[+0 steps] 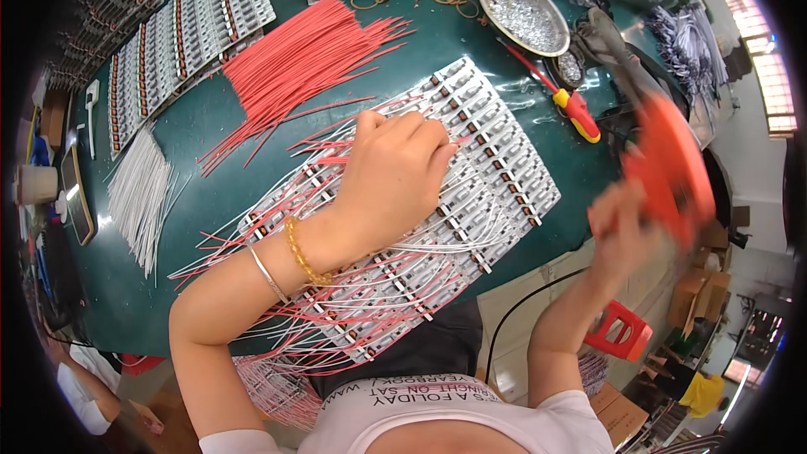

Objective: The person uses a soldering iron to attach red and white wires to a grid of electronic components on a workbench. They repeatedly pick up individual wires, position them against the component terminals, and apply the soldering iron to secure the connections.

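At frame centre, the left hand (395, 176) presses curled fingers onto a light, fragile circuit-board panel (496, 176) on the green desk (210, 193), best held by its edges, while the blurred right hand (626, 227) grips an orange tool (672, 168).

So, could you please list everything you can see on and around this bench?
Table: one, dark green, under it all.
Wired board panel: one, white, red and white leads, centre.
Red wires: one bundle, above centre.
White wires: one bundle, left.
Spare panels: several, white, upper left and top.
Metal dish: one, silver, top.
Screwdriver: one, red and yellow handle, right of panel.
Rubber bands: a few, tan, top.
Stool: one, red, floor lower right.
Left hand: on the panel, bracelets at wrist.
Right hand: raised, blurred, holding an orange tool.
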